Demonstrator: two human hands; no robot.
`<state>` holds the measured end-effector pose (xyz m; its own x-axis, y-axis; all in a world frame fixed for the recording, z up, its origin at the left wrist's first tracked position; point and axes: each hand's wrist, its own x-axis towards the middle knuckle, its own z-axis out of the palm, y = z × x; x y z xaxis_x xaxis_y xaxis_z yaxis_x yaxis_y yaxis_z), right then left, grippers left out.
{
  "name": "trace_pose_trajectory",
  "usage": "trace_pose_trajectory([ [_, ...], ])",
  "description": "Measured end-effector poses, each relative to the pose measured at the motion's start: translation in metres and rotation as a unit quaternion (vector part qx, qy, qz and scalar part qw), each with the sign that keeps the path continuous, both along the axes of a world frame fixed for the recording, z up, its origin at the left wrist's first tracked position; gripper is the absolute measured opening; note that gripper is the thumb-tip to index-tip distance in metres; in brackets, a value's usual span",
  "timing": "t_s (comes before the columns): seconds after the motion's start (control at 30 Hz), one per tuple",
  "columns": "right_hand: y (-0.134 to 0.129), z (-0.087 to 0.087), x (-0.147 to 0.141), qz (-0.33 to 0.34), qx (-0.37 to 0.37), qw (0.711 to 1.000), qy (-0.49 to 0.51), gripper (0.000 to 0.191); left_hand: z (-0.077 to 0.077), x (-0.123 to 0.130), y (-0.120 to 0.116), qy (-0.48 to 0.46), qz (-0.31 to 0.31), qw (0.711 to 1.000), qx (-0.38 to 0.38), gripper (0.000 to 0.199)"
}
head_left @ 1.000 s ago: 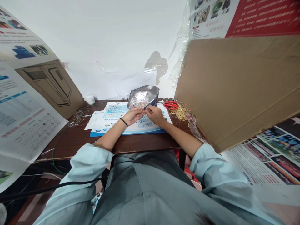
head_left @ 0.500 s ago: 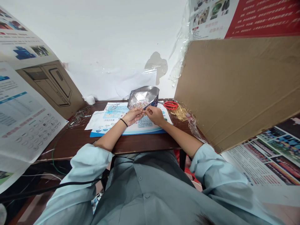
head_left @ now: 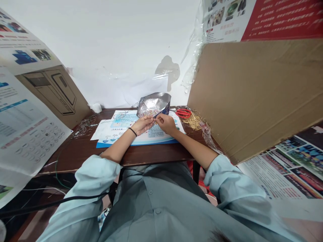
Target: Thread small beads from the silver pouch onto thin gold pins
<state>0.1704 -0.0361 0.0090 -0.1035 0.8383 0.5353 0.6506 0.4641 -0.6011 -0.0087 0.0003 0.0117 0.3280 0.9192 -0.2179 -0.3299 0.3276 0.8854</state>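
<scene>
My left hand (head_left: 143,125) and my right hand (head_left: 166,123) meet at the fingertips over a printed sheet (head_left: 118,136) on the desk. Both are closed in a pinch. What they pinch is too small and too covered by the fingers to make out. Right behind them an opened foil bag (head_left: 154,101), silver inside, holds many small coloured beads (head_left: 151,113). A few reddish beads lie on the paper close to my fingers. From the left, a thin thread runs over the sheet toward my hands.
Red-handled scissors (head_left: 183,113) lie right of the bag, beside a pile of thin golden sticks (head_left: 193,121) and a crumpled clear plastic bag (head_left: 207,132). Tangled clear thread (head_left: 85,126) is on the left of the brown desk (head_left: 153,156). Cardboard panels (head_left: 242,94) stand on both sides.
Both hands keep the same pinch at nearly the same spot. The whole view has shifted very slightly; nothing else visibly differs.
</scene>
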Motion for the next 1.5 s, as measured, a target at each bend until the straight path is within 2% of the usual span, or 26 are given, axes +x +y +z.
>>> trace_pose_trajectory([
  [0.47, -0.0012, -0.0004, -0.0016, -0.010, 0.012, 1.000, 0.014, 0.011, -0.0009, 0.0009, -0.0015, -0.018, -0.018, 1.000, 0.016, 0.017],
  [0.77, -0.0020, 0.0001, -0.0020, -0.011, 0.013, 1.000, 0.004, 0.013, 0.0013, 0.0015, -0.0044, -0.001, -0.003, 1.000, 0.020, 0.019],
  [1.27, -0.0046, 0.0026, -0.0041, -0.012, 0.012, 1.000, 0.004, 0.013, 0.0028, 0.0038, -0.0075, 0.017, -0.020, 0.999, 0.030, 0.022],
  [1.5, -0.0055, 0.0034, -0.0016, -0.027, 0.016, 0.999, 0.009, 0.016, 0.0031, 0.0030, -0.0077, 0.002, 0.006, 0.999, 0.033, 0.024],
])
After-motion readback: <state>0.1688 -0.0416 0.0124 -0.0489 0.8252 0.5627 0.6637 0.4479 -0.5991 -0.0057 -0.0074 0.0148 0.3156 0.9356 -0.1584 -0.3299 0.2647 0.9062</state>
